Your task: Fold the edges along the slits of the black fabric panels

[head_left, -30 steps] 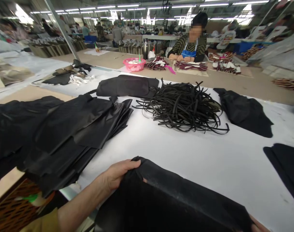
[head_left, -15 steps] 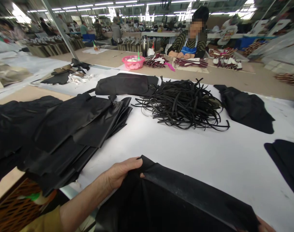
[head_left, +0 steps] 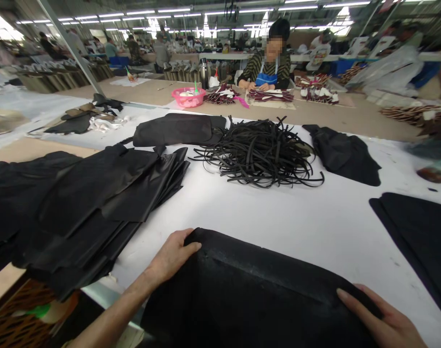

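Observation:
A black leather-like sheet (head_left: 256, 295) spans the space between my two hands at the front of the table. My left hand (head_left: 175, 253) pinches its upper left corner, thumb on top. Over at the right end, my right hand (head_left: 379, 311) grips the sheet, thumb on the near face and fingers behind the edge. A pale crease runs along the sheet just below its far edge. Its lower part drops out of the frame. To the left lies a layered pile of black sheets (head_left: 93, 203). Beyond the held sheet is a heap of thin black strips (head_left: 260, 152).
Black pieces lie at the right (head_left: 419, 232), far right (head_left: 345, 152) and back (head_left: 173, 129) of the white table (head_left: 213, 203). A co-worker (head_left: 271, 63) sits across, near a pink basket (head_left: 189, 98). A glue bottle (head_left: 49, 311) rests in a brown crate at lower left.
My right hand has come further into view, its thumb now on the sheet. The sheet's far edge looks smoother and more rounded. The view has shifted to the right.

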The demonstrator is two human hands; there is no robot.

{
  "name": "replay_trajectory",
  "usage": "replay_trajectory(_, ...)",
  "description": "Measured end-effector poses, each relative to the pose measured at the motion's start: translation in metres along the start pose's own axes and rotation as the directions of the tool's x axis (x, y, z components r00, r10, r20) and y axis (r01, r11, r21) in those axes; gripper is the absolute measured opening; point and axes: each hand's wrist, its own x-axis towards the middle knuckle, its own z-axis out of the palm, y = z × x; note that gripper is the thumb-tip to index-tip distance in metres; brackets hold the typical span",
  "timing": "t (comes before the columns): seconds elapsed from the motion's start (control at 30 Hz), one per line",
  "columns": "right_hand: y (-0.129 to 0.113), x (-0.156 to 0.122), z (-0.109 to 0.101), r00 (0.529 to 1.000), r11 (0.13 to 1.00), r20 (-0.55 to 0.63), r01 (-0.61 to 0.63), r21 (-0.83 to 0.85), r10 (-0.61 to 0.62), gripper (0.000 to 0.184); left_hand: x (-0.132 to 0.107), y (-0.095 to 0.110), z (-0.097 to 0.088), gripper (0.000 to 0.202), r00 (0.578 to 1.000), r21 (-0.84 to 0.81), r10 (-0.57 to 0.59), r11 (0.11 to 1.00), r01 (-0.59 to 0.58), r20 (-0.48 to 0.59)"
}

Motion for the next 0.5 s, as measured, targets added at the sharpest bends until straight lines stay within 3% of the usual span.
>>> replay_trajectory(0.03,-0.001,0.001,-0.001,0.999,0.999,-0.037,0.006,-0.036,-0.008,0.055,0.000,-0.002,0.002,0.015,0.998,0.083,0.028,0.996,-0.023,-0.051)
replay_trajectory(0.1,-0.004,0.003,0.000,0.981,0.980,-0.127,0.129,-0.152,-0.149,0.047,0.001,-0.005,0.007,0.018,0.987,0.252,0.092,0.966,-0.055,-0.135)
replay_trajectory(0.23,-0.008,0.008,0.015,0.914,0.863,-0.193,0.243,-0.443,-0.356,0.039,0.008,-0.013,0.014,0.021,0.953,0.567,0.225,0.821,-0.075,-0.201)
replay_trajectory(0.37,-0.001,0.015,0.030,0.811,0.602,-0.149,0.283,-0.747,-0.566,0.034,0.013,-0.022,0.020,0.019,0.935,0.805,0.309,0.592,-0.044,-0.176)
replay_trajectory(0.5,0.009,0.022,0.030,0.686,0.366,-0.087,0.273,-0.890,-0.722,0.027,0.015,-0.026,0.022,0.028,0.906,0.924,0.380,0.380,0.030,-0.186)
